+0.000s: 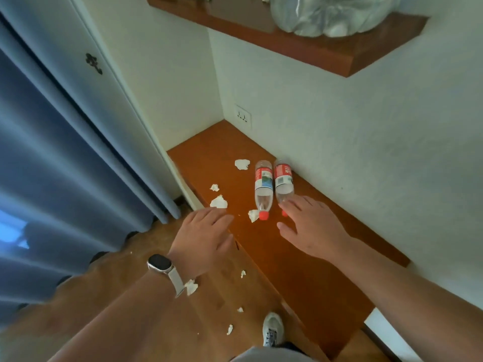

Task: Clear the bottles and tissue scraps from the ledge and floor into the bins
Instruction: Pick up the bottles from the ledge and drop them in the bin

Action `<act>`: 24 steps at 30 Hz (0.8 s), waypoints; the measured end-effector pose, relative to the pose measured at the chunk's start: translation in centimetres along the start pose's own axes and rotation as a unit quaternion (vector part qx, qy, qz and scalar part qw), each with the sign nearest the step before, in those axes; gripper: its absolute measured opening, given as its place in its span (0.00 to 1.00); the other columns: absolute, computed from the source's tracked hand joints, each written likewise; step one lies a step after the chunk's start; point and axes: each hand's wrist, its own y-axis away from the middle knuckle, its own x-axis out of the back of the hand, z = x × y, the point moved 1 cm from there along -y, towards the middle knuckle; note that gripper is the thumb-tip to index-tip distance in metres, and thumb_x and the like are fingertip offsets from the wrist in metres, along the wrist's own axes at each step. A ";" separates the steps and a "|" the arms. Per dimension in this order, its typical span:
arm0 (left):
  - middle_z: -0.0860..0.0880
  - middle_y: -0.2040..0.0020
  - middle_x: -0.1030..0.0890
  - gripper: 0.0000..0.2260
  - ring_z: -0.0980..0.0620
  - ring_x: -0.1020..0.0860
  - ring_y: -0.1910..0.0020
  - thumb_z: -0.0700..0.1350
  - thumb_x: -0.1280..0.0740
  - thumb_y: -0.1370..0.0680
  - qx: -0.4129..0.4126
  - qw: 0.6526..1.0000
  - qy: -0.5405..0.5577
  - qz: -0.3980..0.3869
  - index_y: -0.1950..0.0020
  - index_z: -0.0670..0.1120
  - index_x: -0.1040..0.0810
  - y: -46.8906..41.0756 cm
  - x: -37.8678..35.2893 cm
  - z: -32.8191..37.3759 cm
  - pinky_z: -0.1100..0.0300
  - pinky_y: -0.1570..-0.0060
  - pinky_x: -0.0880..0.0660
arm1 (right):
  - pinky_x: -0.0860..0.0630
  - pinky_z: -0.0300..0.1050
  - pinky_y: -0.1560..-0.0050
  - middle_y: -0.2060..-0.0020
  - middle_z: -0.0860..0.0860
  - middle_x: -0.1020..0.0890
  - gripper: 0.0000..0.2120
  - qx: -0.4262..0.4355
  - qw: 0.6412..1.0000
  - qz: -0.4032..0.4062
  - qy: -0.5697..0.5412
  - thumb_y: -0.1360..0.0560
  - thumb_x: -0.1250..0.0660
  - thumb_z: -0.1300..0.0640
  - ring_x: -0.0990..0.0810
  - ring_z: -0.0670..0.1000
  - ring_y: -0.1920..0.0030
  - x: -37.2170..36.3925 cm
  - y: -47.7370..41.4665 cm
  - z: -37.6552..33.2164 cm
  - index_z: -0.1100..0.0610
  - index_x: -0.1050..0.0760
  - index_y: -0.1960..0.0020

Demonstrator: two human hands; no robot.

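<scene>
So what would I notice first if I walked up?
Probably the two clear bottles with red caps and labels, lying side by side on the orange-brown ledge against the white wall. The left hand and right hand, both open, reach toward them, and white tissue scraps dot the ledge and the wooden floor.

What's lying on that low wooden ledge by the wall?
Two plastic bottles lie side by side on the ledge. The outer bottle shows its red cap; the cap of the wall-side bottle is mostly hidden by the right hand. Four tissue scraps lie nearby.
</scene>
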 end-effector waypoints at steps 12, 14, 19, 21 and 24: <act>0.55 0.26 0.34 0.20 0.52 0.38 0.27 0.56 0.44 0.19 0.022 0.995 0.071 -0.074 0.27 0.56 0.35 -12.7 -4.0 1.1 0.48 0.27 0.42 | 0.29 0.45 0.40 0.35 0.46 0.27 0.22 -0.077 0.995 -0.002 -0.060 0.21 0.44 0.38 0.28 0.47 0.38 -4.6 -7.6 5.6 0.47 0.35 0.31; 0.54 0.27 0.32 0.20 0.51 0.36 0.28 0.56 0.43 0.19 0.037 0.990 0.104 -0.089 0.27 0.55 0.35 -14.0 -4.8 0.9 0.47 0.28 0.38 | 0.28 0.43 0.43 0.37 0.47 0.26 0.22 -0.094 0.993 0.001 -0.072 0.21 0.44 0.38 0.27 0.46 0.41 -5.4 -8.6 5.7 0.48 0.34 0.33; 0.52 0.29 0.30 0.23 0.50 0.30 0.32 0.57 0.39 0.21 0.097 0.959 0.245 -0.105 0.27 0.53 0.35 -17.5 -7.8 0.3 0.51 0.36 0.30 | 0.28 0.43 0.46 0.38 0.49 0.26 0.25 -0.163 0.981 -0.018 -0.101 0.23 0.40 0.39 0.26 0.48 0.42 -7.3 -11.2 6.1 0.49 0.37 0.30; 0.54 0.32 0.27 0.23 0.51 0.27 0.35 0.58 0.36 0.22 0.116 0.916 0.363 -0.125 0.28 0.55 0.34 -19.1 -9.2 0.3 0.50 0.38 0.26 | 0.26 0.45 0.45 0.38 0.50 0.27 0.28 -0.206 0.969 -0.028 -0.132 0.24 0.38 0.39 0.25 0.49 0.42 -8.1 -12.4 6.4 0.50 0.38 0.29; 0.54 0.39 0.23 0.22 0.55 0.22 0.43 0.53 0.31 0.24 0.155 0.831 0.512 -0.152 0.32 0.54 0.32 -21.2 -10.8 0.2 0.50 0.44 0.21 | 0.24 0.49 0.45 0.38 0.50 0.28 0.30 -0.283 0.942 -0.037 -0.177 0.25 0.37 0.38 0.25 0.50 0.42 -9.4 -14.0 6.4 0.49 0.40 0.29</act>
